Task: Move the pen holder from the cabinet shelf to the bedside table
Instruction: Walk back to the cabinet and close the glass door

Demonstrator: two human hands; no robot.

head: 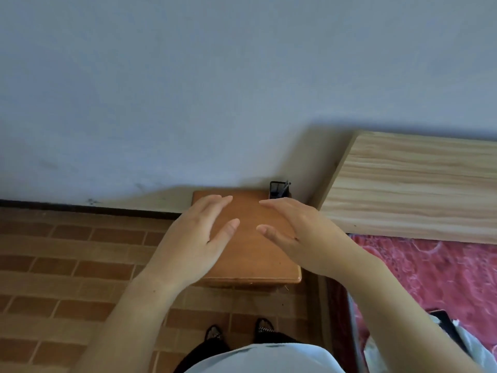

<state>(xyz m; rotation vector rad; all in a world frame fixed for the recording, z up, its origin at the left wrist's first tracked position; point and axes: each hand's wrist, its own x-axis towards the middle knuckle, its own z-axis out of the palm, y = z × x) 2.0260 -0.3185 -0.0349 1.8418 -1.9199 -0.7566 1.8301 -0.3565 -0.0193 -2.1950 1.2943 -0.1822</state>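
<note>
Grey wall [188, 76] backs the bedside table [250, 254]; a wooden headboard [408, 184] and red bedding [419, 275] flank its right. Above it, 2 hands, left hand [199, 238] and right hand [293, 227], hover spread, empty. Pen holder [279, 190] stands at its far-right corner.

Room had a plain pale blue wall [215, 76], brick-pattern floor [67, 265] with a dark baseboard [80, 207], and a light wooden headboard [416, 184] sat right above a red patterned bedspread [430, 273].
</note>
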